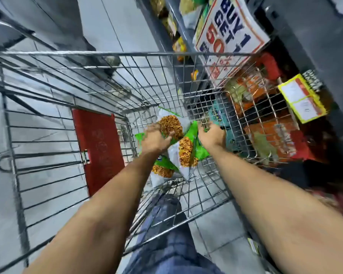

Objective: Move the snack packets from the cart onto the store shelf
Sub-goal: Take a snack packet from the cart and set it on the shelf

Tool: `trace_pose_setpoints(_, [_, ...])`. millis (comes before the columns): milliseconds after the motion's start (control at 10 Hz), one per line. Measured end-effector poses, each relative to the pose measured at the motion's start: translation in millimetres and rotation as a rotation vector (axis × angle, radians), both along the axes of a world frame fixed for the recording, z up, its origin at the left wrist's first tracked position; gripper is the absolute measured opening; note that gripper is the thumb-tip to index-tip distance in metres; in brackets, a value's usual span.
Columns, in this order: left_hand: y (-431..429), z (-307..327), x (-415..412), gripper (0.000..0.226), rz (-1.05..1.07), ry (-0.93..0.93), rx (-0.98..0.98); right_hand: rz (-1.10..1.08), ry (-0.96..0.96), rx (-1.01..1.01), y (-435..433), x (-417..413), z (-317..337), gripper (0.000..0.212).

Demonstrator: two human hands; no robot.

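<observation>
Both my arms reach down into a wire shopping cart (115,54). At its bottom lie three green-and-white snack packets showing orange snacks. My left hand (154,138) closes on the far packet (169,123), thumb across its front. My right hand (211,135) grips the upper green edge of the middle packet (186,153). A third packet (162,170) lies nearest me, partly under my left forearm. The store shelf (265,115) stands to the right of the cart, seen through its wire side, full of orange and teal packets.
A red child-seat flap (98,149) hangs on the cart's left side. A "BUY 1 GET 1" sign (229,34) and a yellow price tag (303,98) hang off the shelf. Grey floor tiles lie beyond; my blue-trousered leg (166,234) is below the cart.
</observation>
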State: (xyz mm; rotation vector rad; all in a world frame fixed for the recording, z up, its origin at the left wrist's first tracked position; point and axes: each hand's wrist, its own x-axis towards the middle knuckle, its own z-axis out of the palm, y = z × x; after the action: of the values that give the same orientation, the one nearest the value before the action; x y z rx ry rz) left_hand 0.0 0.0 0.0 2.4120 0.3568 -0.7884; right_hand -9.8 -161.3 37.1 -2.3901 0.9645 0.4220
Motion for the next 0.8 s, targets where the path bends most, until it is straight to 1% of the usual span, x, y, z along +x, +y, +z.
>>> trace_pose_setpoints(100, [-23.0, -17.6, 7.1, 0.071, -0.095, 0.069, -0.038, -0.239, 0.142, 0.040, -4.8, -3.2, -16.7, 0.033])
trace_pose_setpoints(200, [-46.0, -28.1, 13.4, 0.054, -0.193, 0.150, 0.001, -0.437, 0.186, 0.179, -15.9, -12.2, -36.4, 0.034])
trace_pose_setpoints(300, [-53.7, -45.8, 13.2, 0.041, -0.267, 0.100, 0.027, -0.454, 0.306, 0.363, -24.3, -25.6, -40.4, 0.047])
trace_pose_setpoints(400, [-55.9, -57.1, 9.9, 0.042, -0.325, 0.087, 0.099, -0.476, 0.410, 0.477, -29.5, -24.6, -59.8, 0.046])
trace_pose_setpoints(500, [-54.3, -68.9, 9.1, 0.048, -0.369, 0.078, 0.136, 0.456, 0.782, -0.016, -29.5, -39.6, -85.4, 0.038])
trace_pose_setpoints(600, [-52.6, -69.1, 13.6, 0.045, -0.374, 0.079, 0.116, 0.193, 0.754, 0.046, -38.1, -39.9, -108.5, 0.041])
trace_pose_setpoints(700, [-47.2, -66.2, 14.7, 0.034, -0.343, 0.068, 0.013, -0.027, 0.595, 0.187, -48.3, -43.9, -123.5, 0.043])
trace_pose_setpoints(800, [-39.5, -64.4, 12.0, 0.029, -0.206, 0.086, -0.118, -0.510, 0.359, 0.414, -55.7, -26.2, -118.9, 0.040])
